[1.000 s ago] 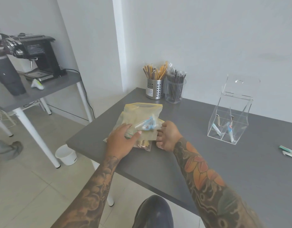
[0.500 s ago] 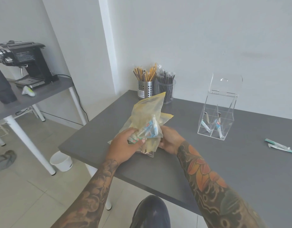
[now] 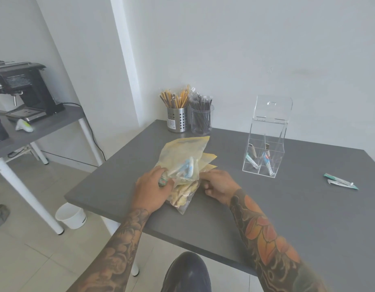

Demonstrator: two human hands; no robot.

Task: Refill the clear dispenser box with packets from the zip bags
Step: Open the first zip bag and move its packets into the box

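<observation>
- While the refill is at its opening step, a person's left hand (image 3: 153, 187) grips the top zip bag (image 3: 183, 163) at its near end, fingers closed on the plastic and on packets inside, on the grey counter (image 3: 287, 207).
- Right hand (image 3: 219, 185) rests curled against the bags' right edge; whether it pinches plastic cannot be told from here.
- Top bag holds blue-and-white packets; a clear bag (image 3: 183, 197) under it holds pale tan ones (at least one more yellowish bag lies between them).
- Clear dispenser box (image 3: 264, 157) stands well apart to the right, lid tipped up, nearly bare: a few packets lean in its divided compartments.
- Next move, by judgement: open the zip, draw packets out and carry them across to the matching compartment.
- Two loose packets (image 3: 340, 182) lie on the counter further right.
- Metal cup (image 3: 177, 121) and clear cup (image 3: 201, 121) of wrapped sticks stand at the wall.
</observation>
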